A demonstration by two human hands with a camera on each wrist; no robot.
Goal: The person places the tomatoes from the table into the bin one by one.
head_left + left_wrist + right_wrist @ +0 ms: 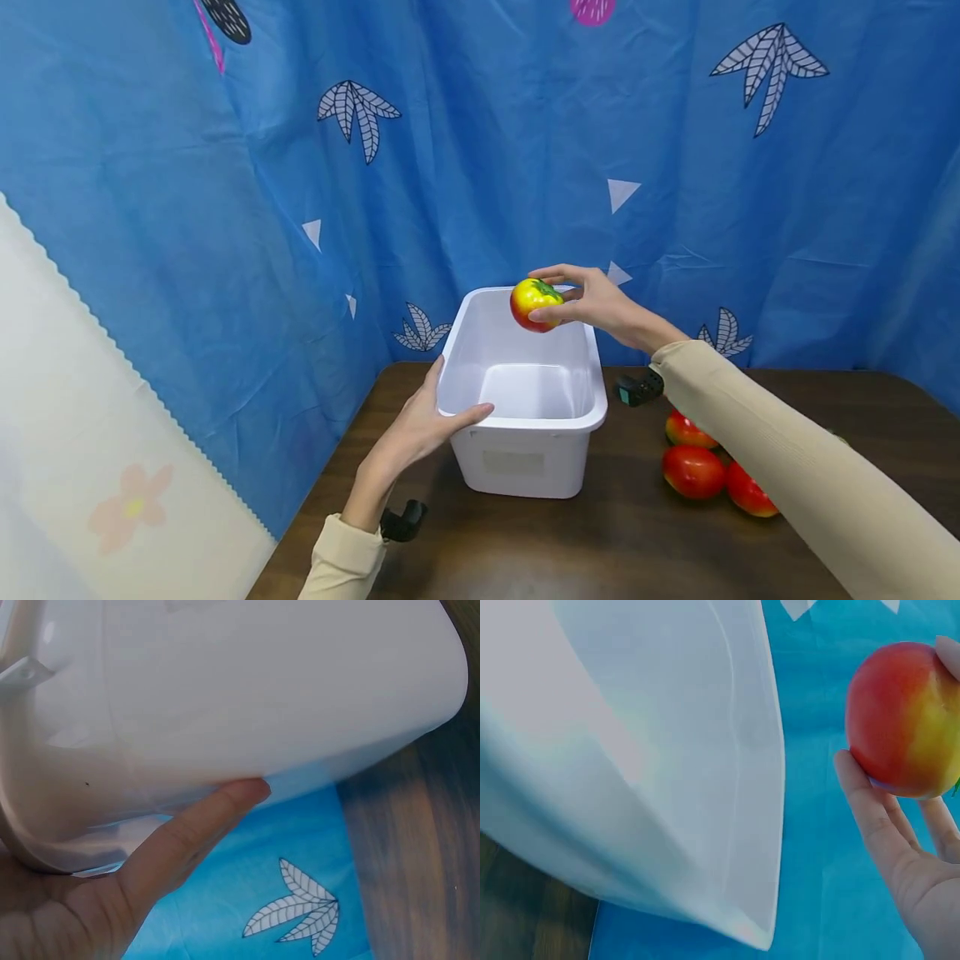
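My right hand (592, 302) holds a red-and-yellow tomato (535, 305) with a green calyx between thumb and fingers, over the far right part of a white plastic bin (537, 423). In the right wrist view the tomato (904, 720) shows beside the bin's wall (697, 750). At the near left corner of the bin, my left hand (420, 423) grips the rim, thumb along the front edge and fingers against the left side. The left wrist view has a finger (199, 829) lying along the bin's outer wall (285, 690). The bin's visible floor holds nothing.
Several red tomatoes (693, 472) lie on the dark wooden table (630, 542) right of the bin, partly hidden by my right sleeve (810, 467). A blue patterned curtain (510, 150) hangs close behind the bin, with a pale cloth (90, 417) at the left.
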